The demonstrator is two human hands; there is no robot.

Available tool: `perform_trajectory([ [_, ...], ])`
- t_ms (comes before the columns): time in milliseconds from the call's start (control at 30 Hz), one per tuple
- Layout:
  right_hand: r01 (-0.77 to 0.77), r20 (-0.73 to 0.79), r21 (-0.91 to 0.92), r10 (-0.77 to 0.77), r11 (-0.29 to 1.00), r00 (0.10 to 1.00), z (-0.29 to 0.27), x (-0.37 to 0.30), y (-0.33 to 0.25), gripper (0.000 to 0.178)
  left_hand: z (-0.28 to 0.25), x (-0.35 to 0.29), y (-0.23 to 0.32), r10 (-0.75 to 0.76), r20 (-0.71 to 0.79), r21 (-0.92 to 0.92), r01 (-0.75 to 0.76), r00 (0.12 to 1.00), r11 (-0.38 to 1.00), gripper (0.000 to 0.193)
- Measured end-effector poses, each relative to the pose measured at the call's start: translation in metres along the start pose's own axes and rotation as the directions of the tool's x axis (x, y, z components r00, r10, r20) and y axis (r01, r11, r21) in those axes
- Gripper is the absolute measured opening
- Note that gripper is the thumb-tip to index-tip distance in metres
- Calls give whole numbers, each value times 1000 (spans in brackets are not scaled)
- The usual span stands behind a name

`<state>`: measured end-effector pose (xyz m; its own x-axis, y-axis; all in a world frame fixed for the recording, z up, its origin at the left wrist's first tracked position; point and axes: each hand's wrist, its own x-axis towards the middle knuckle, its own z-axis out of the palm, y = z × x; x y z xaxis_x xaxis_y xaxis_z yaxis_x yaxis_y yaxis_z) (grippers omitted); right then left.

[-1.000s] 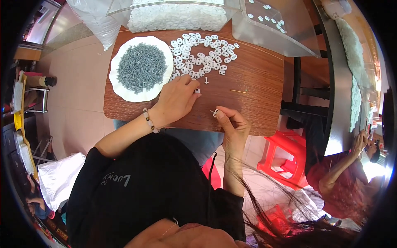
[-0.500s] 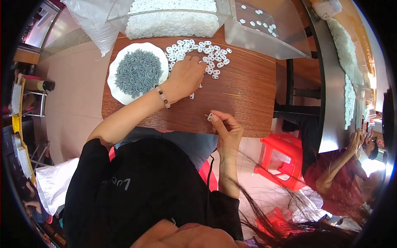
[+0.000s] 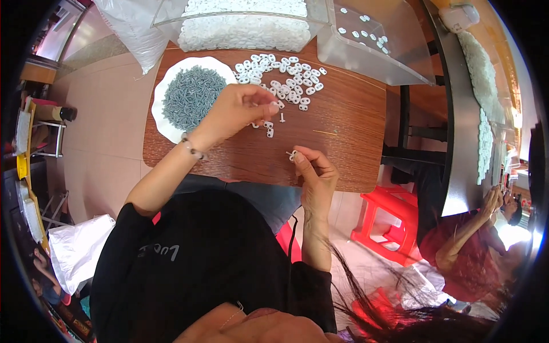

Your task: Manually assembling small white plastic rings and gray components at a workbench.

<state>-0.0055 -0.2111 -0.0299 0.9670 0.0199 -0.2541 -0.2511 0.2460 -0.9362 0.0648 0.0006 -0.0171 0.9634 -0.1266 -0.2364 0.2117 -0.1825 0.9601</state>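
My left hand is above the table just right of a heaped plate, its thumb and index finger pinched on a small white plastic piece that is partly hidden. Low over the table's front edge, my right hand pinches a white two-hole piece with a thin pin-like bit sticking out at its left. Loose white two-hole oval pieces lie spread beyond my left hand. Between my hands lie a few stray white pieces and a small pale screw-like part. The white scalloped plate holds grey screw-like parts.
A clear bin full of white pieces stands at the table's back. Right of it is another clear bin with a few pieces. A thin yellowish stick lies on the wooden table. A red stool and a co-worker are at right.
My left hand has drawn back from the loose white pieces toward me and left, fingertips pinched. My right hand keeps its hold on the white piece, nearly still.
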Motion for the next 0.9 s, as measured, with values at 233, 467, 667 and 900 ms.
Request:
perform_trajectory([
  [233,-47,93,83,40,995,995,23,0,-9,16,-13,-52,-21,-141,343,-785,365,929,500,21],
  [467,-34,182,53,24,998,983,42,-3,-16,15,-11,-67,-29,-146,388,-821,413,910,395,17],
  [667,26,179,-46,-18,999,984,46,-5,-18,15,-11,-74,-22,-184,322,-761,370,929,534,24],
  [900,45,129,-118,-30,992,991,48,-7,-19,14,-10,-78,-22,-222,254,-733,337,941,590,26],
])
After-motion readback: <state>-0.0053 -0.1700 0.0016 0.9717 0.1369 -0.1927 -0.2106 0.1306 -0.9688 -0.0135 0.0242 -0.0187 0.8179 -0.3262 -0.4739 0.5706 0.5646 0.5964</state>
